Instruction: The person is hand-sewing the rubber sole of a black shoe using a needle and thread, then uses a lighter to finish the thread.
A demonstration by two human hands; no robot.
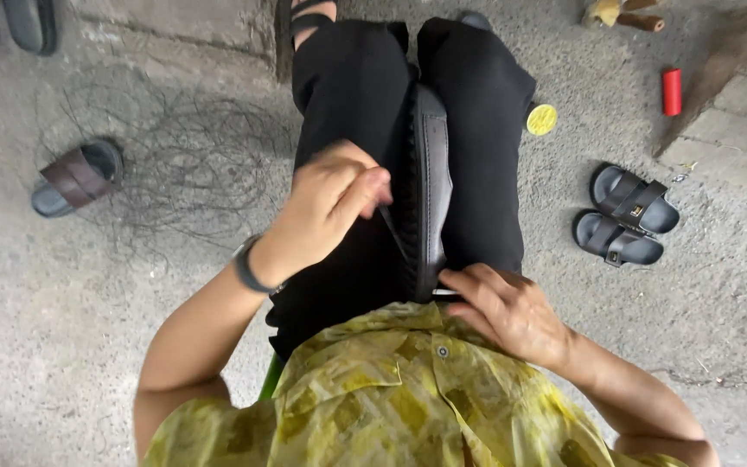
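Observation:
A black sandal (428,186) stands on its edge, clamped between my knees in black trousers, its ridged sole facing left. My left hand (332,206) is closed in a pinch beside the sole, seemingly holding a thin thread that runs down to the sandal's near end. My right hand (505,310) rests its fingers on the near end of the sandal, next to my yellow patterned shirt.
A pair of black slide sandals (625,216) lies on the concrete at right. A brown slide (78,176) sits at left among tangled thin wire (183,164). A red cylinder (671,92) and a yellow round lid (541,119) lie farther off.

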